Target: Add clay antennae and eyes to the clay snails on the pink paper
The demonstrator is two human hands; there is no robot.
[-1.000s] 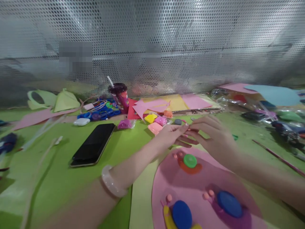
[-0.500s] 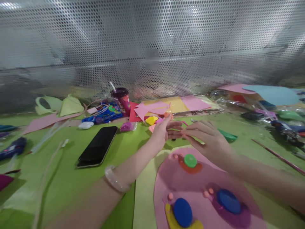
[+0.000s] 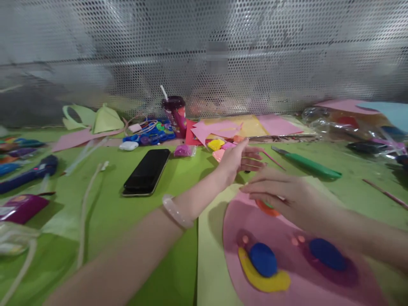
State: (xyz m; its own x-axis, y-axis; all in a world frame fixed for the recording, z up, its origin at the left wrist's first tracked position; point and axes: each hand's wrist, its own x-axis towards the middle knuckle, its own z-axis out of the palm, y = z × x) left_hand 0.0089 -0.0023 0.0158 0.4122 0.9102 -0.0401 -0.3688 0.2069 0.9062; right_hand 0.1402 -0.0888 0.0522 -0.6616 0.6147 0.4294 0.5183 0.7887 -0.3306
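My left hand [image 3: 239,160] is stretched forward above the table, thumb raised and fingers loosely extended, with nothing visible in it. A thin pink strip [image 3: 274,159] lies just beyond its fingertips. Nearer to me, my right hand [image 3: 287,191] hovers over the top of a rounded pink sheet [image 3: 232,238], fingers stretched leftward and slightly blurred. It partly hides an orange clay crescent [image 3: 267,207] with a green disc. Lower on the sheet are a yellow clay crescent [image 3: 266,284] with a blue disc [image 3: 263,259], and a purple shape [image 3: 349,272] with another blue disc [image 3: 327,253].
A black phone [image 3: 147,172] lies left of my forearm. Behind it stand a purple cup [image 3: 176,117] with a straw and blue scissors [image 3: 149,138]. A green cutter [image 3: 309,163] lies beyond my right hand. At left are a glue gun [image 3: 35,172] and a pale cord [image 3: 85,212].
My right hand has moved nearer to me, away from my left fingertips, and now covers most of the green disc. The view has shifted, showing more of the green cutter.
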